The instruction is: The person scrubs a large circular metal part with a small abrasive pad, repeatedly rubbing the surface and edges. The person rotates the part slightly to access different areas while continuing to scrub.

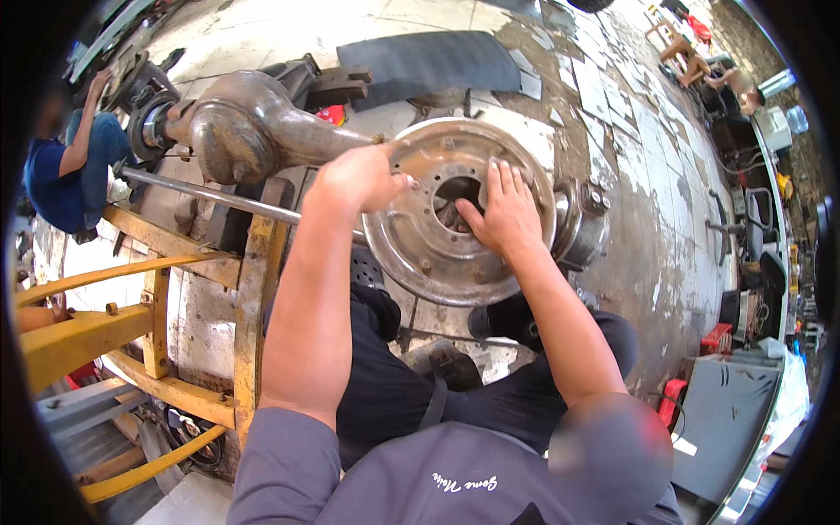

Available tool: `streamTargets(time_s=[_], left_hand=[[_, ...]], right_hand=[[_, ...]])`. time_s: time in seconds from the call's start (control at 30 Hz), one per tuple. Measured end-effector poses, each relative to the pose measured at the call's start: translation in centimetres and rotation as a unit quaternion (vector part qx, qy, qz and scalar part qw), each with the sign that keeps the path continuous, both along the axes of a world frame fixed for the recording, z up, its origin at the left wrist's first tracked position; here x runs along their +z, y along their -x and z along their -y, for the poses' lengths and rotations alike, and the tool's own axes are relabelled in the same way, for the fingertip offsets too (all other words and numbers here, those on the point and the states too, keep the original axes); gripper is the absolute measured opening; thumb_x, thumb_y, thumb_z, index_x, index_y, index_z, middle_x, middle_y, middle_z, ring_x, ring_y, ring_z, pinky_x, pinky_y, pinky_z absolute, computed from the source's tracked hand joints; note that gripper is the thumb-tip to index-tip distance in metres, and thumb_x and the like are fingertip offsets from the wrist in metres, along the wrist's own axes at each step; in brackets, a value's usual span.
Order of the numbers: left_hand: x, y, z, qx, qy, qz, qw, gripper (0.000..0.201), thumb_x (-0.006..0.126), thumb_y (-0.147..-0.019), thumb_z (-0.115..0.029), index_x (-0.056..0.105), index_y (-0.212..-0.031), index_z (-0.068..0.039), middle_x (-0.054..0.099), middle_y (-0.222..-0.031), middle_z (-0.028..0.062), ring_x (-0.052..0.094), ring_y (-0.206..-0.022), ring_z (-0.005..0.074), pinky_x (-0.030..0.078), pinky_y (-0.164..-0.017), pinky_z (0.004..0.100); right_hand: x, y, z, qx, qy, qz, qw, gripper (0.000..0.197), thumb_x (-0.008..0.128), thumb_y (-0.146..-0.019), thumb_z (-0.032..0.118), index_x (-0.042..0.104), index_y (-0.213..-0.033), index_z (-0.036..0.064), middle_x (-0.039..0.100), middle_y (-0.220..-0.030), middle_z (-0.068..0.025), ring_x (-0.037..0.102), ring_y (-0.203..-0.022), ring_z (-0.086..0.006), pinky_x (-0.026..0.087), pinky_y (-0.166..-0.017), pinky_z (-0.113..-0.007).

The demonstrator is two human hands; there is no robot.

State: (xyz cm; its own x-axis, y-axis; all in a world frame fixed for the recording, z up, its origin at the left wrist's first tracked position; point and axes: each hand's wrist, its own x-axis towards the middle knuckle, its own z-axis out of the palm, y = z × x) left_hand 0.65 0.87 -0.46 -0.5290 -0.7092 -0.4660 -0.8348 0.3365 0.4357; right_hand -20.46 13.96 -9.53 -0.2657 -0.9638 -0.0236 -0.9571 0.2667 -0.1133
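Observation:
A round, rusty-brown brake backing plate (455, 276) stands tilted in front of me, with a large centre hole ringed by small bolt holes. My left hand (357, 179) is closed on its upper left rim, thumb on the face and other fingers partly hidden. Flat on the plate's right side lies my right hand (507, 210), fingers stretched out and thumb at the edge of the centre hole. Close behind the plate's right edge is a greasy metal hub (584, 226). The large axle housing (232, 127) extends to the left, its tapered tube reaching toward the plate.
A long steel rod (236, 203) runs below the housing, beside a yellow metal frame (254, 306). A dark curved panel (429, 63) lies beyond. One person in blue (57, 179) crouches at far left; another person (726, 80) is at far right, above a grey cabinet (726, 416).

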Motion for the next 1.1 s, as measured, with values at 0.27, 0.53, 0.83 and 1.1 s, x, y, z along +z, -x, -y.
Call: streamTargets(time_s=[0.27,0.53,0.83,1.1], left_hand=[[-1.3,-0.1,-0.3,0.006,0.026,0.02,0.999,0.057,0.065,-0.095,-0.041,0.054,-0.143,-0.011,0.065,-0.132,0.0192,0.061,-0.123,0.0328,0.047,-0.106,0.0447],[-1.1,-0.6,-0.8,0.027,0.019,0.002,0.999,0.056,0.066,-0.095,-0.041,0.056,-0.141,-0.01,0.066,-0.13,0.0185,0.061,-0.123,0.0327,0.047,-0.105,0.0447],[-1.2,-1.1,0.6,0.006,0.017,-0.015,1.0,0.057,0.066,-0.095,-0.04,0.057,-0.138,-0.003,0.066,-0.129,0.0228,0.063,-0.121,0.034,0.048,-0.103,0.0418],[-1.5,-0.9,0.2,0.017,0.011,-0.001,1.0,0.057,0.064,-0.096,-0.04,0.057,-0.14,-0.005,0.068,-0.124,0.0213,0.065,-0.116,0.0316,0.049,-0.1,0.0405]], right_hand=[[-0.9,-0.1,-0.6,-0.001,0.025,-0.011,1.0,0.089,0.058,-0.095,0.056,0.033,-0.152,-0.0078,0.037,-0.157,-0.0262,0.032,-0.148,-0.0398,0.027,-0.122,-0.047],[-1.1,-0.8,-0.7,-0.021,0.023,-0.046,0.998,0.09,0.06,-0.094,0.055,0.031,-0.152,-0.0081,0.037,-0.156,-0.0266,0.034,-0.147,-0.0403,0.028,-0.12,-0.049],[-0.7,0.0,-1.3,0.003,-0.016,-0.056,0.998,0.087,0.051,-0.098,0.06,0.031,-0.154,-0.0039,0.031,-0.16,-0.0257,0.029,-0.15,-0.0393,0.025,-0.122,-0.045],[-1.4,-0.2,-0.6,0.007,0.006,-0.063,0.998,0.084,0.046,-0.1,0.061,0.035,-0.153,-0.0035,0.034,-0.159,-0.0253,0.031,-0.149,-0.0389,0.027,-0.121,-0.045]])
